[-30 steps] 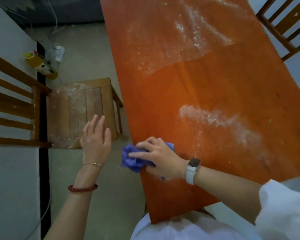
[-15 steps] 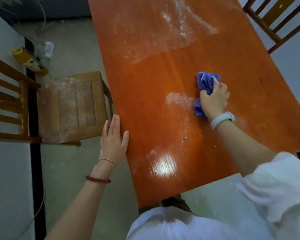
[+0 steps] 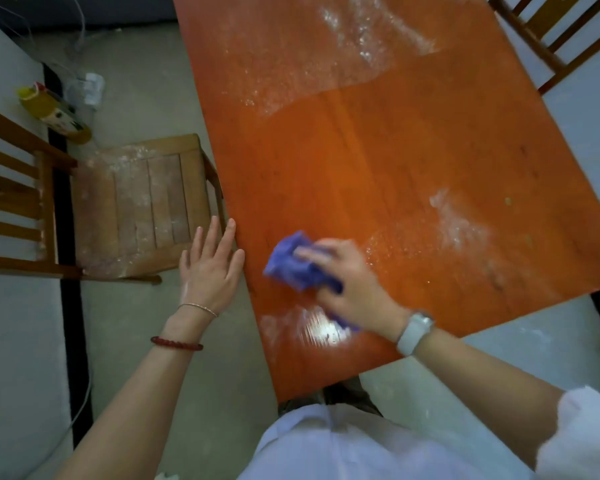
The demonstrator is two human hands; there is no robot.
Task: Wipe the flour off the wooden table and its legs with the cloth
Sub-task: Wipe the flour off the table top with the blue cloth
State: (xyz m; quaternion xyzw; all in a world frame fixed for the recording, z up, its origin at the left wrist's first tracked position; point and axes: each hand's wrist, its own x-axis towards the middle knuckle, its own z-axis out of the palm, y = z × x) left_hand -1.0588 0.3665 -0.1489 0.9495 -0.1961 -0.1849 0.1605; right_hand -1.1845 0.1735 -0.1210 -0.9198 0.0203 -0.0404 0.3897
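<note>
The orange wooden table (image 3: 378,150) runs from the near edge to the far end of the view. White flour (image 3: 326,53) covers its far part, and a thinner flour patch (image 3: 454,226) lies near the right edge. My right hand (image 3: 347,275) grips a crumpled purple cloth (image 3: 291,265) and presses it on the tabletop near the left front. My left hand (image 3: 212,268) is flat with straight fingers at the table's left edge. The table legs are hidden.
A wooden chair (image 3: 136,206) dusted with flour stands left of the table. Another chair (image 3: 551,32) is at the far right. A yellow bottle (image 3: 54,114) and plastic wrap lie on the floor by the left wall.
My right hand has swept the cloth from the middle right of the table back toward the near left. The left hand has stayed at the table's left edge.
</note>
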